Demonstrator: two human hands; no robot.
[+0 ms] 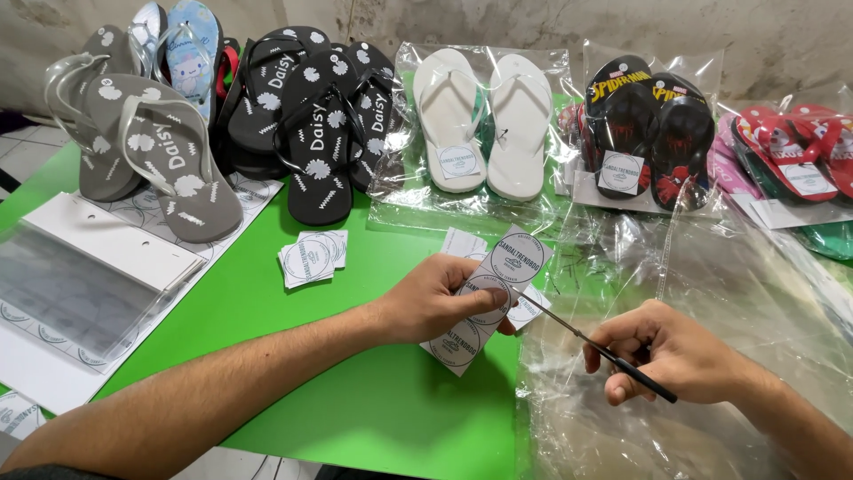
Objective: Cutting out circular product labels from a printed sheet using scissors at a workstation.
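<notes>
We look down on a bright green table (355,418) from the wearer's own viewpoint, with both bare forearms reaching in from the bottom edge. Our left hand (440,302) is closed around a white paper strip (487,298) printed with round labels, pinching it between thumb and fingers and holding it tilted just above the table, near the middle of the view. Our right hand (671,351) is curled shut around the dark handles of a thin pair of scissors (595,348), whose blades point up and left and meet the lower right edge of the strip. Under the right hand lies a sheet of crinkled clear plastic (711,284) that covers the right side of the table. Just left of the strip sits a small stack of cut square labels (311,258). Along the far edge we see grey flip-flops (164,156), black flip-flops (315,124) with white flower prints, a white pair (484,120) in a clear bag, a black and red pair (653,129) also bagged, and red ones (804,147) at the far right. At the left edge lie flat white label sheets (98,249) under a clear sleeve.
</notes>
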